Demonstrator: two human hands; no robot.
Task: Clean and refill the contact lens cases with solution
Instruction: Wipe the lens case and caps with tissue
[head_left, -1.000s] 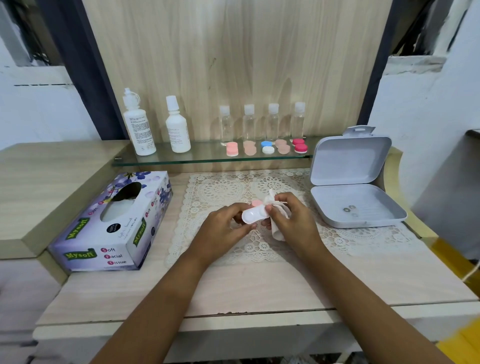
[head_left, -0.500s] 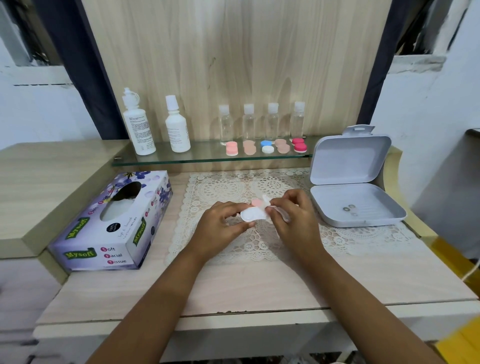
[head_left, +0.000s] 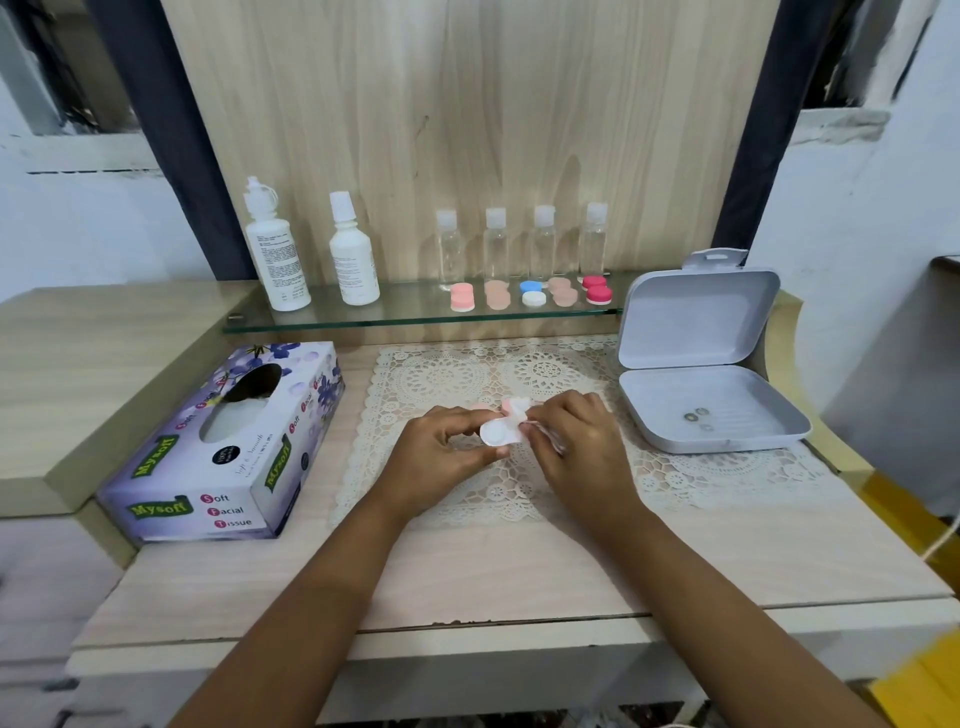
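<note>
Fingers (head_left: 453, 419) of the left hand (head_left: 436, 462) are curled round a white lens case (head_left: 497, 434); a tissue (head_left: 520, 412) is pinched against it by the right hand (head_left: 579, 449).

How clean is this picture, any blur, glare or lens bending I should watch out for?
Head view: soft, even light, faint shadows under the left hand and right hand; the wide lens slants the dark posts at the sides; the glass shelf shows mild reflections; the white lens case and tissue look washed out and slightly soft; the bottom right corner is smeared.
</note>
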